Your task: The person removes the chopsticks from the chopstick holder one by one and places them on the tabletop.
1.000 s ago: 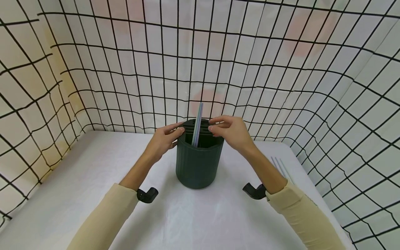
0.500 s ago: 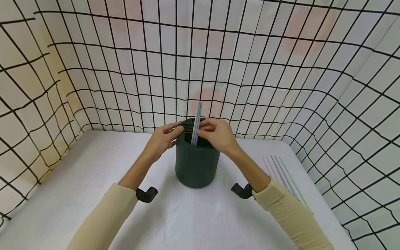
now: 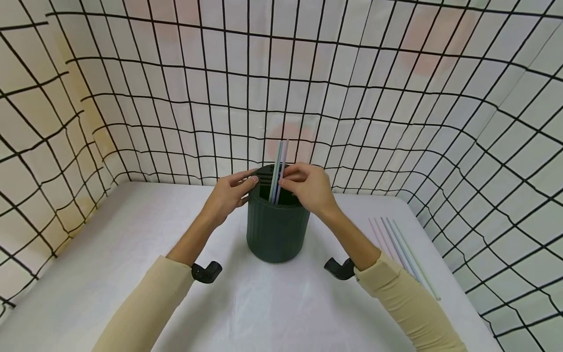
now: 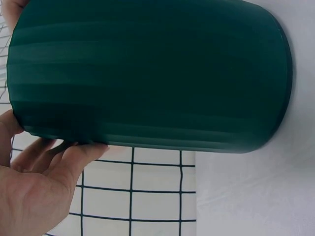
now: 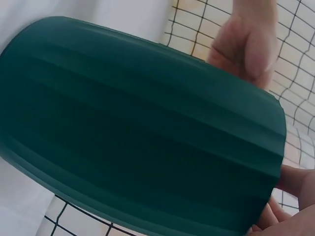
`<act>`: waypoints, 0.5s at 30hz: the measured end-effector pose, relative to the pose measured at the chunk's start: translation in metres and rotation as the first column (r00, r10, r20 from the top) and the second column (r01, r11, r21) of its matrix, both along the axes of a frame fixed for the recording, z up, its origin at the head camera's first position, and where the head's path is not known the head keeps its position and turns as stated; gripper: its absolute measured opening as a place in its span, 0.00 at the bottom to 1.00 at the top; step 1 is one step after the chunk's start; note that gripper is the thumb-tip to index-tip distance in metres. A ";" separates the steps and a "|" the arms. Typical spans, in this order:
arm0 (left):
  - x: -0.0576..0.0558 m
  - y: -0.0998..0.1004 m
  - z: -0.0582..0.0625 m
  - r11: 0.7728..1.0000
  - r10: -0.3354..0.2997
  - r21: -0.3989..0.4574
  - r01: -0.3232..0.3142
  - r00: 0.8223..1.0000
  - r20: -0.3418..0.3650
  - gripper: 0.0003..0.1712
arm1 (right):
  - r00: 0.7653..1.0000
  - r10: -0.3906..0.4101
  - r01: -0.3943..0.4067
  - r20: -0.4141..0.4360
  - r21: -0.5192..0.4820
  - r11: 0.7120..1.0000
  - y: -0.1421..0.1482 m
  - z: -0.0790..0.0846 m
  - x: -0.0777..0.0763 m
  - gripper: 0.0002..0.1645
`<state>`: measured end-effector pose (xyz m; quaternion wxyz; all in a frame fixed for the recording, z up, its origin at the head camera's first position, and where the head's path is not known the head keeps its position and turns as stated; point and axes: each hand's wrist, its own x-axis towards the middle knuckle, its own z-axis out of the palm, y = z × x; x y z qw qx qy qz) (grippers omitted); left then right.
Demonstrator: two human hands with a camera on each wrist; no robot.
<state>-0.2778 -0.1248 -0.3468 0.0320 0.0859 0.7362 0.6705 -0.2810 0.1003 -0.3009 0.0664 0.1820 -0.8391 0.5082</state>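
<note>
- Looking at a dark green container [image 3: 278, 234], ribbed, upright near the far edge of the white desk [image 3: 259, 303]. Would bet on hollow plastic: stiff, light for its bulk, easy to nudge.
- Got the left hand [image 3: 226, 195] gripping it at the rim, thumb near the top edge, fingers along the outer wall. Decent spot for steadying, should tolerate a firm hold.
- Seems to be pinching a pinkish straw [image 3: 285, 155] between thumb and fingers with the right hand [image 3: 310, 186], just above the front of the rim. Can't tell how firmly.
- Can see a few other pastel straws [image 3: 276, 171] leaning just beside that one, lower ends inside the container, tops well above the rim.
- Expect featherweight, smooth, slightly slippery, a bit bendy, probably prone to kinking. Would pinch gently around mid-length, never squeeze hard.
- Also spotting loose straws [image 3: 402, 248] on the desk at right, side by side, partly hidden by the right sleeve [image 3: 409, 308]. Would roll easily, so best picked up one by one.
</note>
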 end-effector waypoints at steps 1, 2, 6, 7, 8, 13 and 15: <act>0.000 0.000 0.000 1.000 0.000 0.002 0.000 1.000 0.002 0.27 | 1.000 -0.003 0.003 -0.001 -0.018 1.000 0.001 0.001 0.000 0.10; 0.000 0.000 0.000 1.000 -0.001 0.002 0.001 1.000 0.002 0.27 | 1.000 -0.004 0.004 -0.004 -0.036 0.999 0.002 0.003 0.000 0.10; -0.001 0.000 -0.001 1.000 -0.001 0.005 0.001 1.000 0.011 0.27 | 0.999 -0.007 0.003 -0.041 -0.084 0.996 0.007 0.014 0.001 0.09; -0.001 0.000 -0.001 1.000 -0.001 0.004 0.001 1.000 0.013 0.27 | 0.998 -0.010 0.005 -0.054 -0.088 0.996 0.008 0.018 0.002 0.10; -0.001 -0.001 0.000 1.000 -0.001 0.001 0.001 1.000 0.013 0.27 | 0.998 -0.012 0.006 -0.066 -0.096 0.995 0.009 0.023 0.002 0.10; -0.001 -0.001 0.000 1.000 0.001 -0.011 -0.001 1.000 0.009 0.28 | 0.995 -0.044 0.030 -0.090 -0.151 0.988 0.016 0.049 0.005 0.13; -0.001 -0.001 0.000 1.000 0.002 -0.015 -0.002 1.000 0.006 0.28 | 0.994 -0.063 0.047 -0.084 -0.189 0.981 0.021 0.060 0.005 0.13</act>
